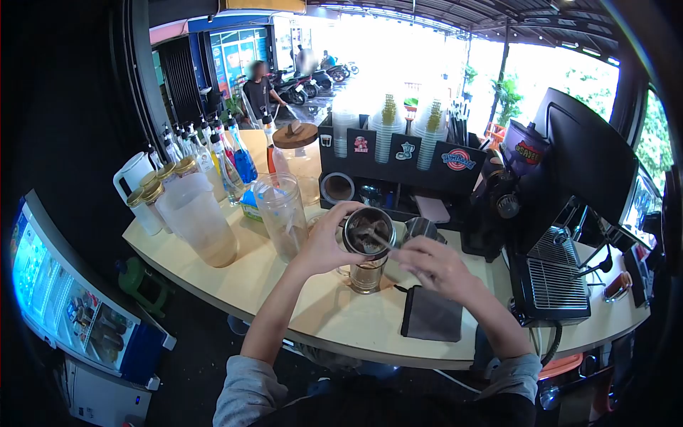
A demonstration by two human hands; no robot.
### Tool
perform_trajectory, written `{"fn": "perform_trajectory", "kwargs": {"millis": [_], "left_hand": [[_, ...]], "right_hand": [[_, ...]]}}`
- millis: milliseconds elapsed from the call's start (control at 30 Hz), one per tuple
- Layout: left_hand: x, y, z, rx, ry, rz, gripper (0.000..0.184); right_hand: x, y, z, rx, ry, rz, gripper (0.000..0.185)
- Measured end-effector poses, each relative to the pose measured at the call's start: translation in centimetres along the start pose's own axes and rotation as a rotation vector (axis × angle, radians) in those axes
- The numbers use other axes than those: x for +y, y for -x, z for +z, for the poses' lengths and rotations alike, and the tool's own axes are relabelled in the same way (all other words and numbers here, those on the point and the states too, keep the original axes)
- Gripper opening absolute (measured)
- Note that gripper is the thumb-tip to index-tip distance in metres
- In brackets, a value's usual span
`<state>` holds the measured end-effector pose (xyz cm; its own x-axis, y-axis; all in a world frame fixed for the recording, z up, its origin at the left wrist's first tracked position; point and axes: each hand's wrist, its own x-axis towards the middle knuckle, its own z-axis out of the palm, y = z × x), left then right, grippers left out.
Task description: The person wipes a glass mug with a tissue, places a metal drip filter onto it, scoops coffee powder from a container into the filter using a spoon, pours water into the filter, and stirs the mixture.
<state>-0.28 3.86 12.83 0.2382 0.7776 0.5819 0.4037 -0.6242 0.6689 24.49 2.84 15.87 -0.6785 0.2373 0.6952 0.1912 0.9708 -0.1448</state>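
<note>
My left hand (329, 242) is wrapped round the side of a round metal cup (369, 233) with dark brown contents. The cup is over a clear glass mug (366, 276) on the wooden counter. In my right hand (432, 267) is a thin spoon (378, 239), its tip inside the cup. Just behind my right hand stands another metal container (421, 229). A dark folded cloth (432, 314) lies on the counter at the near right. To the left of my left hand stands a tall clear jar (281, 213).
A plastic pitcher (198, 217), lidded jars and syrup bottles (242, 153) stand left. Behind are a black cup holder (398, 160) and a wooden-lidded jar (295, 135). An espresso machine (555, 285) occupies the right. A person (259, 92) is outside at the back.
</note>
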Motion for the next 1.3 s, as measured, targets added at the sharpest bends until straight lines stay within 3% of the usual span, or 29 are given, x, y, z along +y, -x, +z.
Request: {"fn": "perform_trajectory", "kwargs": {"millis": [167, 333, 800, 1300], "left_hand": [[-0.3, -0.1, 0.2, -0.009, -0.026, 0.013, 0.08], [-0.8, -0.1, 0.2, -0.015, 0.003, -0.014, 0.08], [-1.4, -0.3, -0.1, -0.053, 0.079, -0.011, 0.081], [-0.7, -1.7, -1.7, -0.179, 0.083, 0.131, 0.081]], "right_hand": [[0.8, 0.4, 0.2, 0.046, 0.056, 0.057, 0.029], [-0.6, 0.0, -0.3, -0.022, -0.045, 0.07, 0.028], [0.3, -0.3, -0.2, 0.058, -0.216, 0.209, 0.019], [0.2, -1.0, -0.2, 0.147, -0.449, 0.359, 0.012]]}}
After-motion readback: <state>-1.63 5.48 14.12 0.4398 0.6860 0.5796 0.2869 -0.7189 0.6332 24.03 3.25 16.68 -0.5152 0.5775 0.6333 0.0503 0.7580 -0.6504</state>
